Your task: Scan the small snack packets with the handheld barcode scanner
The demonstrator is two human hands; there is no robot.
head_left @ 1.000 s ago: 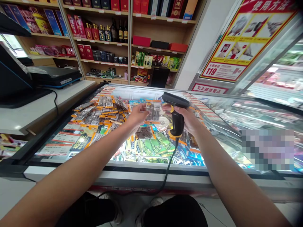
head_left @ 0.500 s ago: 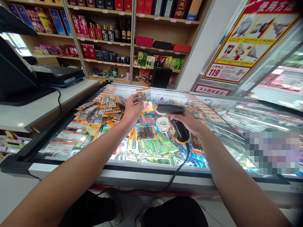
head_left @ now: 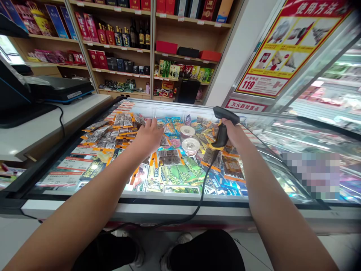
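Observation:
My right hand (head_left: pixel 232 131) grips a black and yellow barcode scanner (head_left: pixel 221 135) by its handle, with the head raised and tilted. Over the freezer's glass top, my left hand (head_left: pixel 151 134) reaches down with its fingers apart; what lies under the palm is hidden. By its fingers is a pile of small orange-edged snack packets (head_left: pixel 124 121), clear with dark contents. A single snack packet (head_left: pixel 170 157) rests between my arms, and more dark snack packets (head_left: pixel 232 167) lie below the scanner. Two round lidded tubs (head_left: pixel 191 145) show in the middle.
The scanner's cable (head_left: pixel 201 195) hangs over the freezer's front edge (head_left: pixel 180 209). At left a counter (head_left: pixel 81 113) carries a black scale (head_left: pixel 60 90). Shelves (head_left: pixel 118 47) of bottles and boxes stand behind, beside a pillar with a red and yellow poster (head_left: pixel 282 52).
The packet that my left hand held up is no longer seen in it; that hand has lowered leftward to the pile. My right hand has moved the scanner up and to the right.

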